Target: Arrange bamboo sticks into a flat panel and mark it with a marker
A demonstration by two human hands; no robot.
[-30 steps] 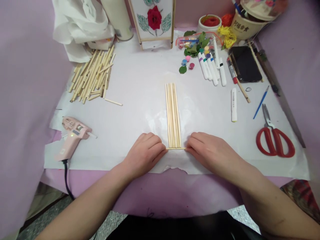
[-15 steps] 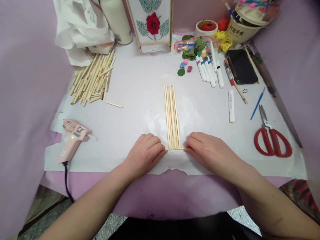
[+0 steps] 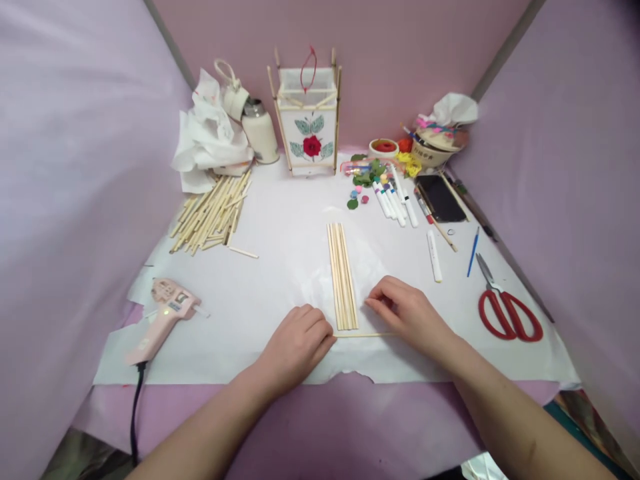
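Observation:
Several long wooden sticks [image 3: 341, 273] lie side by side, pointing away from me, on the white paper [image 3: 280, 267]. A thin cross stick [image 3: 367, 335] lies across their near ends. My left hand [image 3: 298, 343] is curled, its fingertips pinching the left end of that cross stick. My right hand [image 3: 407, 312] rests just right of the sticks, fingers bent and raised off the cross stick's right part, which shows bare beneath it.
A pile of loose sticks [image 3: 213, 212] lies at the back left, a pink glue gun [image 3: 164, 317] at the near left. Markers [image 3: 395, 203], a phone [image 3: 441, 198] and red scissors [image 3: 506, 308] sit on the right. A paper lantern [image 3: 307, 120] stands at the back.
The camera has tilted up, showing the back wall and whole lantern. My right hand has lifted off the cross stick's right end and moved up beside the sticks. The left hand still holds its end.

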